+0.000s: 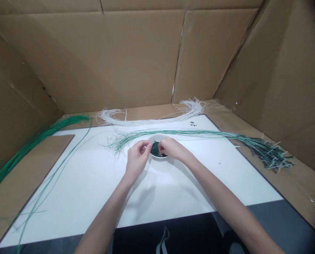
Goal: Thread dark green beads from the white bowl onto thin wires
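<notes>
A small white bowl (159,137) of tiny dark green beads (155,148) sits on the white mat (94,183). My left hand (136,158) hovers at the bowl's left rim, fingers curled in a pinch, apparently holding a thin thread. My right hand (172,147) reaches over the bowl from the right, fingertips pinched down among the beads. What each pinch holds is too small to make out. A bundle of green-and-white strings (189,133) lies just behind the bowl, running right.
White strings (152,120) curve along the mat's far edge. A few loose beads (192,124) lie near them. Beaded strands (271,153) pile at the right. Green cords (27,144) trail along the left. Cardboard walls (136,56) enclose the table.
</notes>
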Available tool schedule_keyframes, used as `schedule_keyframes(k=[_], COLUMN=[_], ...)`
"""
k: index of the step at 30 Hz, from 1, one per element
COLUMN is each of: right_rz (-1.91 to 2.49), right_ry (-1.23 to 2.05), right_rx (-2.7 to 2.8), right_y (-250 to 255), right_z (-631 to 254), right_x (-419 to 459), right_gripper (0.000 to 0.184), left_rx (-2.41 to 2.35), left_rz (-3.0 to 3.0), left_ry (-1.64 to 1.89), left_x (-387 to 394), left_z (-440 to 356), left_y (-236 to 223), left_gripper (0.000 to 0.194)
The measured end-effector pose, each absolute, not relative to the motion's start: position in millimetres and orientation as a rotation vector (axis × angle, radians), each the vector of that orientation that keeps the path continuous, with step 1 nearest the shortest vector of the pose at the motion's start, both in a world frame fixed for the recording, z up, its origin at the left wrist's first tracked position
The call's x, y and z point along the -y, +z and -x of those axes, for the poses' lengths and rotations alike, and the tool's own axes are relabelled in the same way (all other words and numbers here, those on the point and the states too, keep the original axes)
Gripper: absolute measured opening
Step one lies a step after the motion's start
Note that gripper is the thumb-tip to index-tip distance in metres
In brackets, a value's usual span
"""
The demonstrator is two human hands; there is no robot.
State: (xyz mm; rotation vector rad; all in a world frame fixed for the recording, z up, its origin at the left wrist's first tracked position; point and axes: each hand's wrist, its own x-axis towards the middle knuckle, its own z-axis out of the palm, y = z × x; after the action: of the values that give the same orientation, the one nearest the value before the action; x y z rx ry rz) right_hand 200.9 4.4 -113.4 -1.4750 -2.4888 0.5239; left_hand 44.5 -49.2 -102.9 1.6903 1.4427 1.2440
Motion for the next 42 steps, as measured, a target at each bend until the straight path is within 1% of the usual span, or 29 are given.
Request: schedule_keyframes(k=[6,9,14,19,23,26,31,34,42], right_rz=[1.545,1.564,1.441,1.237,1.028,0.877,0.822,0.851,0.812], right_ry=[0.487,0.466,0.518,0.696,0.99,1.174,1.344,1.379,1.292], right_rx=[2.533,2.548,2.494,2.22,1.751,1.488,1.311,1.277,1.328], right_y=[-110.2,-106.3,-106.2,-110.1,-110.2,-108.9,-107.9,-109.7,-112.1], right_z=[-202.0,-197.3,-202.9,-213.0,-214.1,-214.1,-213.3,-212.9,-212.7], right_x=[-2.2,-1.1,0.0,4.0,11.0,14.6,15.1,13.9,13.3], right_gripper=[0.016,0.022,0.024,0.024,0.012,0.015,0.016,0.018,0.014], left_rx=[-1.451,-1.449,-1.461,-1.462,-1.466,-1.46,-1.385,-1.364,-1.338], left_rz=[-1.719,-1.722,-1.721,-1.716,-1.716,-1.701,-1.731,-1.745,-1.775], left_ry=[1.244,1.246,1.235,1.231,1.24,1.236,1.299,1.313,1.316], left_x=[49.5,49.6,50.4,49.5,47.9,48.3,52.3,55.2,58.2], left_z=[-45.0,-45.1,-45.7,-45.2,-44.3,-44.6,-47.5,-49.4,-50.6], left_y=[-102.3,-102.5,-101.7,-103.3,-105.5,-105.3,-102.0,-98.9,-97.0], left_gripper=[0.018,0.017,0.017,0.019,0.02,0.02,0.019,0.018,0.017])
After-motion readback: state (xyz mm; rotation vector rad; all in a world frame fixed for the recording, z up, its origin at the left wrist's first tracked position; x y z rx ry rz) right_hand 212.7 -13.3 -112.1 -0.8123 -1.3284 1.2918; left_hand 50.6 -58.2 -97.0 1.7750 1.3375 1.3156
